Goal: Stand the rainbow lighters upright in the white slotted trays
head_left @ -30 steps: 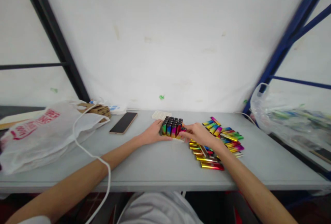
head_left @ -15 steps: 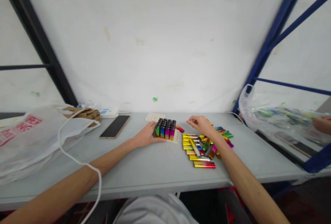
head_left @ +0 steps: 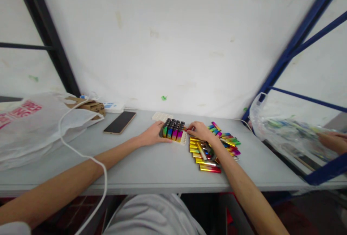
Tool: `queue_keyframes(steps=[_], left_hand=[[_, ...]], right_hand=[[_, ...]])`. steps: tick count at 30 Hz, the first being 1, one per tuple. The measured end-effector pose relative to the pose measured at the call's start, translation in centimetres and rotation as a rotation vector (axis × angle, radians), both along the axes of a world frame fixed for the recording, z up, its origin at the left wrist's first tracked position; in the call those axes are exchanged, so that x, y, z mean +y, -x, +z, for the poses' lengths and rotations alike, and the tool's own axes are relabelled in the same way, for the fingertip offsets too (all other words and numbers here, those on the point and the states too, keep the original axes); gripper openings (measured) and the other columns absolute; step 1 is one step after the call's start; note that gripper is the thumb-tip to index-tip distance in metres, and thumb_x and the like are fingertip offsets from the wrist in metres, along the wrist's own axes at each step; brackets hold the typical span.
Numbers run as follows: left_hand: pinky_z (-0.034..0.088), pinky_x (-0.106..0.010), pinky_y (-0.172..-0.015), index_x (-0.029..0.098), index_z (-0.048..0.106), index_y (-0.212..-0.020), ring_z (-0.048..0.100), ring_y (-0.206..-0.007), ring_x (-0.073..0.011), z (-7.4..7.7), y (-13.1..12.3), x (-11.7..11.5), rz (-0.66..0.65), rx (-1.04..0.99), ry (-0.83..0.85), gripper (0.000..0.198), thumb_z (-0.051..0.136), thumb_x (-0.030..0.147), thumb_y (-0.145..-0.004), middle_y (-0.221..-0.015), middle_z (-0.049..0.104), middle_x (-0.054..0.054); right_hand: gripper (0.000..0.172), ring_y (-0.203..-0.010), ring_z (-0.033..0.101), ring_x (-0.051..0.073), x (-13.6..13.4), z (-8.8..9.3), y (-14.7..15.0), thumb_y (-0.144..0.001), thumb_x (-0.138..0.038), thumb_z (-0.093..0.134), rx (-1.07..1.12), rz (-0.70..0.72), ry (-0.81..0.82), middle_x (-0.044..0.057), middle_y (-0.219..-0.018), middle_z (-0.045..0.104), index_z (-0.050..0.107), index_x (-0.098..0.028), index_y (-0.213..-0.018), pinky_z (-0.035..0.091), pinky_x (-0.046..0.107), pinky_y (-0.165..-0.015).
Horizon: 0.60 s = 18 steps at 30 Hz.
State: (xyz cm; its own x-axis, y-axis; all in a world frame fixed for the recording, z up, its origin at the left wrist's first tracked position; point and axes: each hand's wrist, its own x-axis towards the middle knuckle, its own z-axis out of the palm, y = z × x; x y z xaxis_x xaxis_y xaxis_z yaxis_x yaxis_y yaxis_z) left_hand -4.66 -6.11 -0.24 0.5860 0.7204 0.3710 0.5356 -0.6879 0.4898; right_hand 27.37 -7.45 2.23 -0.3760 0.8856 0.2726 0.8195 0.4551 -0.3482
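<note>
Upright lighters (head_left: 172, 132), or lighter-like tubes with black tops and shiny rainbow sides, stand in tight rows in a pale holed tray (head_left: 184, 139). My left hand (head_left: 154, 133) is wrapped round the left side of this block, thumb at the front and fingers behind. On the block's right, my right hand (head_left: 200, 130) has its fingertips closed on a red lighter (head_left: 185, 129), mostly hidden by the fingers. Under and beside my right wrist lies a loose pile of shiny lighters (head_left: 202, 155) in gold, red, green and purple.
Behind the block lies another pale holed tray (head_left: 162, 116). To the left are a phone (head_left: 120, 122), a white plastic bag (head_left: 40, 133), a cardboard box (head_left: 96, 107) and a white cable (head_left: 104, 177). At right, beyond a blue frame (head_left: 282, 61), another person's hand (head_left: 332, 142) shows near clear plastic.
My right hand has moved left from above the pile to the red lighter beside the block. My left hand keeps its hold. The camera view has tilted slightly.
</note>
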Motion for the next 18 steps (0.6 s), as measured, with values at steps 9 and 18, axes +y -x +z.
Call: queue_keyframes(steps=[9, 18], left_hand=[[0.055, -0.053, -0.115, 0.019, 0.074, -0.13, 0.068, -0.124, -0.0426, 0.3, 0.3, 0.1, 0.02, 0.038, -0.025, 0.089, 0.08, 0.088, -0.074, -0.129, 0.075, -0.017], [0.053, -0.053, -0.118, 0.019, 0.072, -0.134, 0.068, -0.128, -0.0427, 0.5, 0.2, -0.1, 0.033, 0.029, -0.022, 0.092, 0.081, 0.087, -0.073, -0.134, 0.075, -0.017]], right_hand=[[0.029, -0.076, 0.063, 0.018, -0.6, 1.4, -2.3, -0.093, -0.047, 0.074, 0.471, -0.043, -0.032, 0.001, -0.079, 0.072, 0.076, -0.019, -0.098, 0.049, 0.031, -0.078], [0.059, -0.072, 0.063, 0.016, -1.8, 1.7, 1.3, -0.081, -0.08, 0.076, 1.082, 0.156, 0.329, -0.003, -0.081, 0.065, 0.057, -0.025, -0.095, 0.057, 0.033, -0.074]])
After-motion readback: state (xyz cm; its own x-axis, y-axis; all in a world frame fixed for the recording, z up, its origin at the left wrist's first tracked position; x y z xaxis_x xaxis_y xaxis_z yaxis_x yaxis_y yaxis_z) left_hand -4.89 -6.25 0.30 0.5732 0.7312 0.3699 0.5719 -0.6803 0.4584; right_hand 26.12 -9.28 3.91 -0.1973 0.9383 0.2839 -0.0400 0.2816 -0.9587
